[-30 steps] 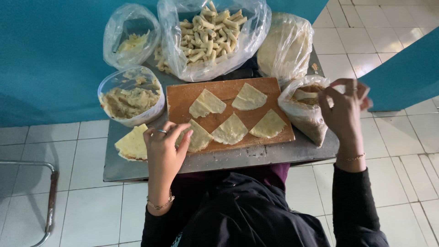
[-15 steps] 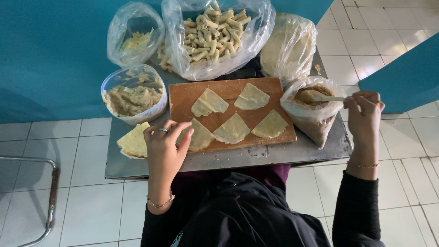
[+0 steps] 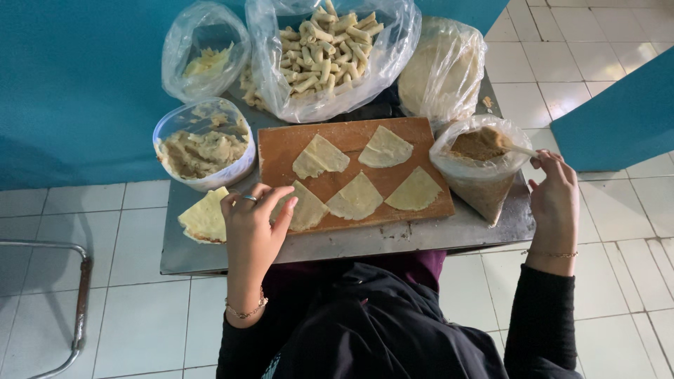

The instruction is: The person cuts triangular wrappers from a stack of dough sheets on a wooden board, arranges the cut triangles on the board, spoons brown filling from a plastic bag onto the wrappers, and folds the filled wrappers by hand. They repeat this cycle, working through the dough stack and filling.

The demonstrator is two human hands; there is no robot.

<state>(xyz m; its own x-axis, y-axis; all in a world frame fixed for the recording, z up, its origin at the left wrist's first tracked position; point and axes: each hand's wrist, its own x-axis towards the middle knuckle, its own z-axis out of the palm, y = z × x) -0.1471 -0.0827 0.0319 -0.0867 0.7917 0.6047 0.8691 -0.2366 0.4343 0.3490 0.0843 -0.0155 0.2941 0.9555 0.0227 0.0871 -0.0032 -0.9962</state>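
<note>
Head view, looking straight down: a brown rectangular wooden cutting board lies on a grey metal table, with five pale triangular dough wrappers on it. The left hand, at about 7 o'clock from the board's middle, rests with fingers loosely spread and gripping nothing, its fingertips touching the near-left dough wrapper at the board's front edge. A stack of folded pale yellow wrappers lies on the table just beside that hand, toward 9 o'clock. The right hand, at 3 o'clock from the board, is pinched shut on the handle of a small pale spoon, whose bowl dips into brown filling in a clear plastic bag touching the board's right edge. At 10 o'clock stands a round clear plastic tub of beige paste. At 12 o'clock sits a large clear bag of rolled pastry sticks, flanked by a smaller clear bag at 11 o'clock and a bag of round flat wrappers at 1 o'clock.
</note>
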